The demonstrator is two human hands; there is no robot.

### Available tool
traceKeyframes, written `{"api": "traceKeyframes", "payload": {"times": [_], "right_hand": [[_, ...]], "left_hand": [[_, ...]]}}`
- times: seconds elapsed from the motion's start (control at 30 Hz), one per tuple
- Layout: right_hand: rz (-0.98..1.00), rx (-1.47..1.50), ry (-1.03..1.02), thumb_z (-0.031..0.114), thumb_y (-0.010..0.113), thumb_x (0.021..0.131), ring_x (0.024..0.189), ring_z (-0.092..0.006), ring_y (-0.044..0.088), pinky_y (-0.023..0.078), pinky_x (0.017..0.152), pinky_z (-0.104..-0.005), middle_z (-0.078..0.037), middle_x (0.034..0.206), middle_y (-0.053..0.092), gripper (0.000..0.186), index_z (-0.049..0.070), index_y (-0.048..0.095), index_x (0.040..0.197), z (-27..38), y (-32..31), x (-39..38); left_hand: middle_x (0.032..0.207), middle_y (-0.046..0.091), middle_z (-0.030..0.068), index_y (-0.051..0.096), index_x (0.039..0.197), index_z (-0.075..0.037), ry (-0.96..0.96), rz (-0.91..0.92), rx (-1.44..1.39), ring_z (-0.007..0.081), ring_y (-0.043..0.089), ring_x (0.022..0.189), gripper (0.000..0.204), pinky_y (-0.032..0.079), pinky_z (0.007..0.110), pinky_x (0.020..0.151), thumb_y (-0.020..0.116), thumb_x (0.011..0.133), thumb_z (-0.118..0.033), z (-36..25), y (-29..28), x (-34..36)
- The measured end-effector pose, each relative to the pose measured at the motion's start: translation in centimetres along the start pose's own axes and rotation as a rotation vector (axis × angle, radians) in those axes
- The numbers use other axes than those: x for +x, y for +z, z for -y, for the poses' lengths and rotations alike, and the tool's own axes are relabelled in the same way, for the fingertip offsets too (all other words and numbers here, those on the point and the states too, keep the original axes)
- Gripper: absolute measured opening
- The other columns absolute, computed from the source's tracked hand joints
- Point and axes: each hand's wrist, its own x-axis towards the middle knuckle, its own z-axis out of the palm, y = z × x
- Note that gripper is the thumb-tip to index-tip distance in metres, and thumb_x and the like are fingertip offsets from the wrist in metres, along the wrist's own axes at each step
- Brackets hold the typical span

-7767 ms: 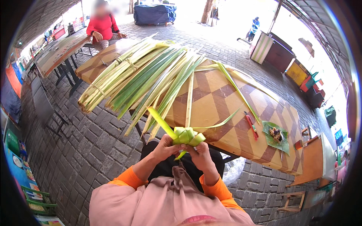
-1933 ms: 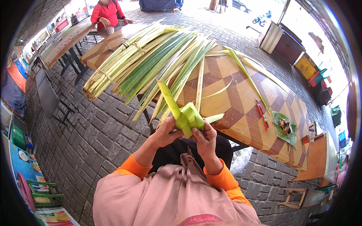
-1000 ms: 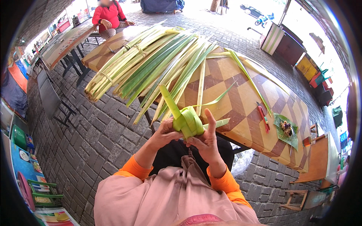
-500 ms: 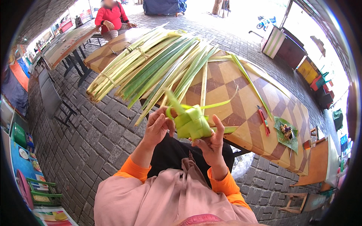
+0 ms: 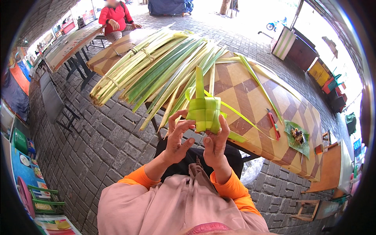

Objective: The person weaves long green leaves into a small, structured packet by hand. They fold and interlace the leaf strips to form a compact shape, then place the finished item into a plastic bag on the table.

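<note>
A woven palm-leaf ketupat pouch is held up in front of me, a broad leaf end standing up from its top and a thin strip trailing to the right. My right hand grips its lower right side, fingers behind it and thumb below. At its left edge, the curled fingertips of my left hand press on the pouch, the thumb away from it. Beyond the pouch, a large pile of long palm leaves, partly tied in bundles, lies across the table. The pouch hides part of these leaves.
The patterned wooden table carries a red-handled knife or cutter and a leaf with food at right. Loose leaf strips lie farther back. A person in red sits beyond the far-left end. Brick paving surrounds the table.
The pouch has turned from tilted to upright, its leaf end now pointing up, and has risen slightly. My left hand has moved right and opened its palm towards me; the right thumb has shifted below the pouch.
</note>
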Motion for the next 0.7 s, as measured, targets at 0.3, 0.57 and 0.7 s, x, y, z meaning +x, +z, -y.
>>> {"api": "traceKeyframes", "payload": {"times": [0.3,0.57,0.7], "right_hand": [[0.101,-0.013,-0.018,0.012,0.046,0.093,0.124,-0.0294,0.04,0.033,0.103,-0.0427,-0.021,0.136,0.032,0.059,-0.003,0.016,0.141,-1.5,0.1,-1.4],[0.306,-0.297,0.396,0.005,0.06,0.083,0.092,-0.026,0.062,0.048,0.08,-0.0359,-0.022,0.128,0.043,0.062,0.003,0.03,0.137,3.1,0.4,0.5],[0.413,-0.43,0.369,0.001,0.063,0.078,0.068,-0.0195,0.064,0.051,0.067,-0.03,-0.016,0.102,0.062,0.034,0.002,0.057,0.111,8.5,-2.0,2.2]], "left_hand": [[0.136,0.031,0.0139,0.042,0.131,-0.001,-0.232,0.074,-0.288,0.0241,0.037,0.126,0.047,0.036,0.039,0.1,0.056,0.09,-0.02,0.8,1.3,-1.2],[0.104,0.063,0.0063,0.056,0.115,-0.001,-0.335,-0.152,-0.406,0.0148,0.062,0.092,0.025,0.053,0.032,0.079,0.05,0.095,-0.015,2.6,-1.4,0.2],[0.102,0.064,0.0088,0.059,0.11,0.0,-0.327,-0.097,-0.46,0.0177,0.064,0.088,0.024,0.055,0.033,0.076,0.051,0.094,-0.016,3.1,-3.9,0.3]]}}
